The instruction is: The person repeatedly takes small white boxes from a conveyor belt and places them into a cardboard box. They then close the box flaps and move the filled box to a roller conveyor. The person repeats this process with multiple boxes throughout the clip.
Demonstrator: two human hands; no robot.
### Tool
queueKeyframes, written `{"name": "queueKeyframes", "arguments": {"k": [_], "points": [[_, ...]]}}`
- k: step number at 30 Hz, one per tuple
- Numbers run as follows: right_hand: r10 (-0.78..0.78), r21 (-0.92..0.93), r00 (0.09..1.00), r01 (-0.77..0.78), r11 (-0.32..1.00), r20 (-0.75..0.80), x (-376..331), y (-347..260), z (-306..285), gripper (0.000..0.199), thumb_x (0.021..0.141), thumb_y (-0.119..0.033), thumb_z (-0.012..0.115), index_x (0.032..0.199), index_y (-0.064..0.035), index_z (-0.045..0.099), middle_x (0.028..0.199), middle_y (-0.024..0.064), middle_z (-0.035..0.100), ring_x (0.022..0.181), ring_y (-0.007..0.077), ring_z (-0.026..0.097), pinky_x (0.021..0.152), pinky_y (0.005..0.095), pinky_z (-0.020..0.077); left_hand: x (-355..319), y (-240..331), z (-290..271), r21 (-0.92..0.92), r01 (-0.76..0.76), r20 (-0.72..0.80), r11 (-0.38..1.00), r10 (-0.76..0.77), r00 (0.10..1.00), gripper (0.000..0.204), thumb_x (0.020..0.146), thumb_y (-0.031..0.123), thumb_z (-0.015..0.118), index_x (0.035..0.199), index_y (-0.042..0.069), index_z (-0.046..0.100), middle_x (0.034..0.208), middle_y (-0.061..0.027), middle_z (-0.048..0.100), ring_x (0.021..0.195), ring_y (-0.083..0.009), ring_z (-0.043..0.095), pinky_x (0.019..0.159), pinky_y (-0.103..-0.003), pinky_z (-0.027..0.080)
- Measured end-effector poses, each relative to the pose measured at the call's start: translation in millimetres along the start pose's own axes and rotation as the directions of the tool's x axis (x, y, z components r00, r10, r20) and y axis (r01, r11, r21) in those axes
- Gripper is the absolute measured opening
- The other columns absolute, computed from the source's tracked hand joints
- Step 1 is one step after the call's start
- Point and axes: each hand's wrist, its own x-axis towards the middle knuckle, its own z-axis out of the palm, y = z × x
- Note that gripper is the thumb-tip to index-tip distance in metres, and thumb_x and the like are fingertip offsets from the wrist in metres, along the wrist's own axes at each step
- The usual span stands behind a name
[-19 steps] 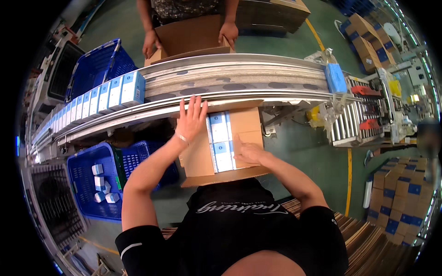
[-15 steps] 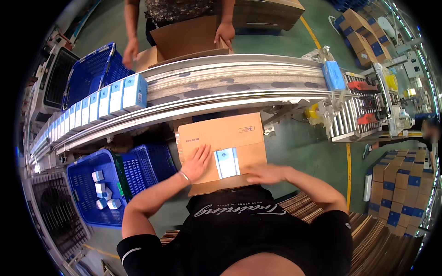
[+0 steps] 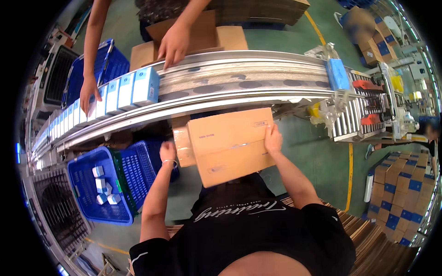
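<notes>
A brown cardboard box (image 3: 234, 152), its top flaps folded down to a middle seam, sits tilted in front of my body. My right hand (image 3: 273, 139) grips its right edge near the far corner, the thumb on top. Off the box's left side, my left hand (image 3: 167, 152) is closed in a fist; what it holds, if anything, is hidden. Between that fist and the box shows another cardboard surface (image 3: 183, 143) with glossy tape on it.
Beyond the box runs a conveyor (image 3: 207, 88) carrying a row of white-blue cartons (image 3: 146, 86). A co-worker's hands (image 3: 175, 43) reach over it. Blue baskets (image 3: 99, 202) stand at left, one holding small cartons. Flat cardboard (image 3: 368, 239) is stacked at lower right.
The white-blue item on the box top no longer shows. The box is tilted and shifted right. My left hand left it; my right moved to its right edge. The co-worker's hands moved over the conveyor.
</notes>
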Motion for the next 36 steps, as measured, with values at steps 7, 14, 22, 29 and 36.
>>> {"name": "queueKeyframes", "arguments": {"k": [7,14,22,29,36], "points": [[0.064,0.141,0.993,-0.077,0.987,0.095,69.4,145.4,-69.0,0.055,0.092,-0.047,0.034,0.095,0.0016,0.061,0.090,0.0271,0.061,0.092,0.0442,0.056,0.080,0.0476,0.0448,-104.7,128.9,134.4,-0.609,0.581,0.549,0.539,-0.243,0.800,0.059,0.090,0.055,0.029,0.125,0.011,0.047,0.111,-0.0111,0.059,0.093,-0.0303,0.060,0.083,-0.045,0.050],[0.454,0.322,0.888,-0.454,0.831,0.079,22.6,325.7,-229.3,0.063,0.089,-0.053,0.030,0.105,0.0013,0.057,0.107,0.0258,0.059,0.106,0.0403,0.053,0.091,0.0457,0.0396,-229.9,205.3,305.5,-0.455,0.581,0.690,0.674,-0.145,0.709,0.064,0.093,0.053,0.023,0.126,0.003,0.045,0.118,-0.0106,0.056,0.103,-0.0260,0.058,0.086,-0.040,0.048],[0.586,0.089,0.783,-0.581,0.809,-0.210,105.4,457.5,-431.7,0.071,0.081,-0.061,0.042,0.105,0.0043,0.056,0.101,0.0268,0.060,0.099,0.0391,0.057,0.085,0.0437,0.0444,-417.6,374.5,506.3,-0.049,0.734,0.883,0.678,-0.313,0.349,0.077,0.085,0.070,0.022,0.132,0.011,0.043,0.128,-0.0081,0.051,0.113,-0.0287,0.052,0.095,-0.042,0.042],[-0.041,-0.208,0.918,-0.047,0.977,-0.396,326.3,439.9,-500.5,0.059,0.082,-0.046,0.051,0.116,0.0020,0.050,0.122,0.0241,0.049,0.116,0.0355,0.045,0.096,0.0457,0.0337,-419.1,428.6,689.4,-0.340,0.854,0.931,0.394,0.009,0.366,0.065,0.088,0.061,0.029,0.124,0.010,0.047,0.122,-0.0069,0.054,0.108,-0.0268,0.054,0.087,-0.045,0.046],[-0.258,-0.355,0.962,0.209,0.911,-0.095,420.0,469.2,-430.9,0.076,0.084,-0.046,0.048,0.139,0.0007,0.024,0.146,0.0204,0.019,0.137,0.0312,0.013,0.111,0.0465,0.0075,-437.0,599.7,730.1,-0.516,0.518,0.737,0.682,0.045,0.675,0.066,0.092,0.050,0.034,0.127,-0.006,0.035,0.124,-0.0188,0.049,0.110,-0.0298,0.052,0.089,-0.039,0.045]]}}
